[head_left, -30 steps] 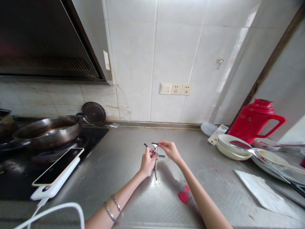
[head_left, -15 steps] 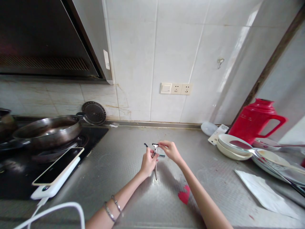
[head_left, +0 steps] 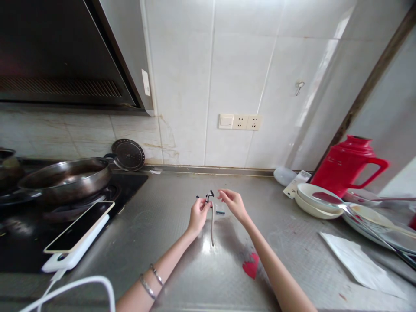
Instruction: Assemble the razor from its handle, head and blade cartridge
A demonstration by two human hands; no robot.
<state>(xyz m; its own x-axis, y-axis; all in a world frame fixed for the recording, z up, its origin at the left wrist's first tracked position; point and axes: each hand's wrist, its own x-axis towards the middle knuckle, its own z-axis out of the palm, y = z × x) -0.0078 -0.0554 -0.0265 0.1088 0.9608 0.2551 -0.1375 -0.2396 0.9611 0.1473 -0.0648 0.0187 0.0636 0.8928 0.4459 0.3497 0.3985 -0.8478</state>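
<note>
Over the steel counter (head_left: pixel 169 225) my left hand (head_left: pixel 197 216) is closed around a slim metal razor handle (head_left: pixel 212 225) that points down to the counter, its small black head (head_left: pixel 209 196) at the top. My right hand (head_left: pixel 231 203) hovers just right of that head, thumb and forefinger pinched together with nothing clearly between them. A small clear packet with a blue strip (head_left: pixel 220 209) lies on the counter below my right hand.
A phone on a white power bank (head_left: pixel 76 234) with a white cable (head_left: pixel 74 286) rests at the stove edge, beside a pan (head_left: pixel 65 175). At the right stand a red thermos jug (head_left: pixel 349 162), stacked dishes (head_left: pixel 316 201), a paper sheet (head_left: pixel 357 260). A red scrap (head_left: pixel 251 265) lies near me.
My right hand has let go of the razor head and drawn slightly right. The left hand has tilted the head to the left.
</note>
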